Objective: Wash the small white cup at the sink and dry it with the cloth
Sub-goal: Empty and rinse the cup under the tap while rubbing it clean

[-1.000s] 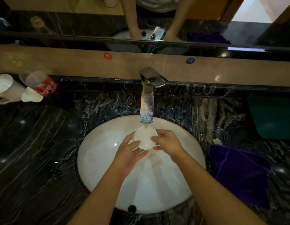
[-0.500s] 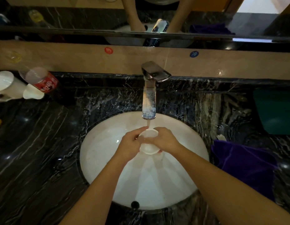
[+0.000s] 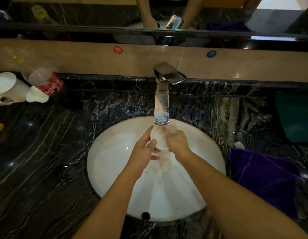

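Under the faucet (image 3: 161, 107), left hand (image 3: 144, 150) and right hand (image 3: 177, 140) both grip the small white cup (image 3: 159, 140) over the sink (image 3: 111, 163).

The small round glazed cup (image 3: 159, 139) is plain white, as is the oval ceramic sink basin (image 3: 111, 163). The polished stone table (image 3: 37, 169) is black, streaked with thin white and grey veins. The soft folded cloth (image 3: 263, 173) is deep purple. The shiny metal tap (image 3: 164, 87) is silver chrome. The clear plastic bottle (image 3: 46, 81) carries a red label with white lettering. The beige stone backsplash (image 3: 80, 56) bears one red round sticker (image 3: 118, 49) and one blue round sticker (image 3: 211, 54).
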